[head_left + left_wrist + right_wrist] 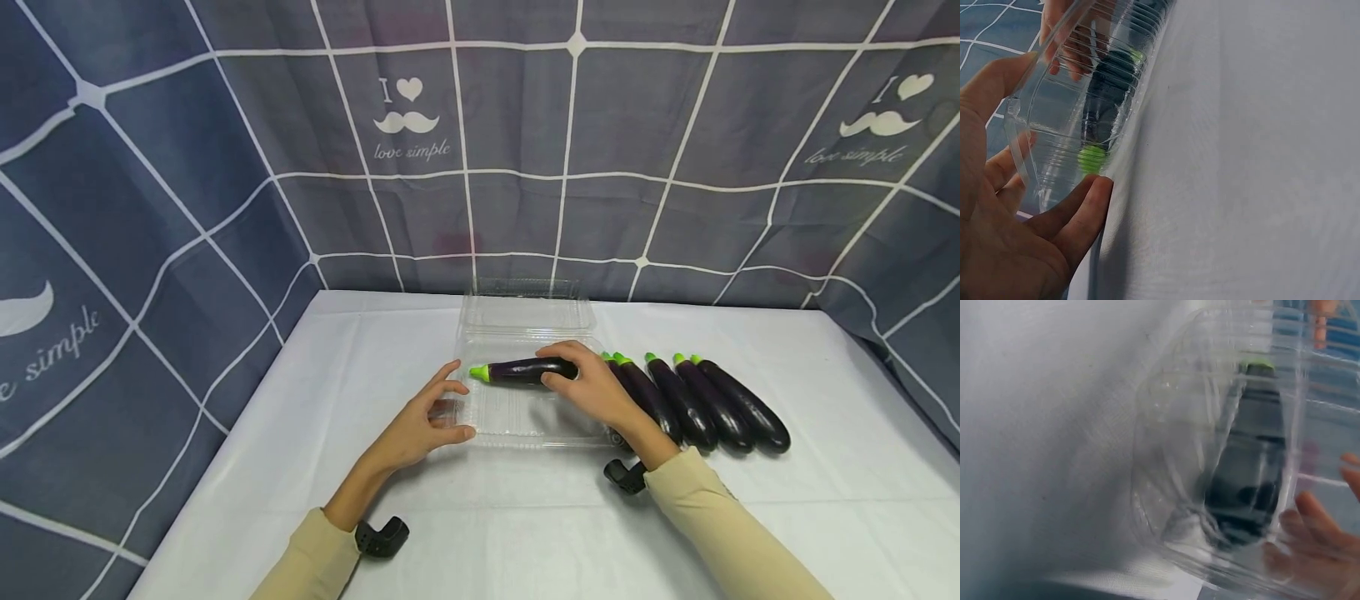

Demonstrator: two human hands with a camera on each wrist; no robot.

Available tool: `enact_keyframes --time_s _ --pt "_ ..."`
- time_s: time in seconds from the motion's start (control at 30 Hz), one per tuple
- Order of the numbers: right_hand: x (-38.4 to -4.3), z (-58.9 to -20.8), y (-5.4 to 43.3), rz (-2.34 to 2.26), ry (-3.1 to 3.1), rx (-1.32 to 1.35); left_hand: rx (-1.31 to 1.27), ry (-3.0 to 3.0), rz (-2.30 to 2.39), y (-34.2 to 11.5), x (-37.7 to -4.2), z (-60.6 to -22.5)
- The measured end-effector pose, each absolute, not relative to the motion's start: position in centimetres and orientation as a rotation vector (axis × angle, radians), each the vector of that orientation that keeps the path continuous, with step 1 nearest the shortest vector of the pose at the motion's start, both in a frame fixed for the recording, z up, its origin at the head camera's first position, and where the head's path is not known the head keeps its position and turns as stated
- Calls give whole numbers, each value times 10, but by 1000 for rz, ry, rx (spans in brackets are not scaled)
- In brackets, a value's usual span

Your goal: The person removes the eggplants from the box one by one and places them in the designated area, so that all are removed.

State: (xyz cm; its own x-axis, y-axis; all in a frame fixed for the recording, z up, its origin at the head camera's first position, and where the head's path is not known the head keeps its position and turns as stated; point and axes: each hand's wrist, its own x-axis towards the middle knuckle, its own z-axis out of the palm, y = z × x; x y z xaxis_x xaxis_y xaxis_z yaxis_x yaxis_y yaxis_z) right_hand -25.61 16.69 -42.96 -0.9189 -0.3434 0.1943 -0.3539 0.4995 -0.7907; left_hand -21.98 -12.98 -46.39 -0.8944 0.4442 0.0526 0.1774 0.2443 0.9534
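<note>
A clear plastic clamshell container stands on the white table with its lid raised at the back. Inside lies a dark purple eggplant, its green stem end pointing left. My left hand holds the container's left end, thumb near the front corner and fingers around the side. In the left wrist view, fingertips touch the clear wall low down. Above the eggplant's thick end is my right hand, fingers spread. The right wrist view shows the fingers apart from the eggplant, through blurred plastic.
Several more eggplants lie side by side right of the container, green ends toward the back; my right forearm partly covers the nearest. The open lid leans toward the grey checked curtain. Black wrist devices sit under both wrists.
</note>
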Motion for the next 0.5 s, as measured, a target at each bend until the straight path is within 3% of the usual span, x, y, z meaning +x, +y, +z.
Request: enact_keyframes --time_s 0.5 --pt "-256 -433 167 1404 -2753 692 581 2292 1700 -130 -221 -465"
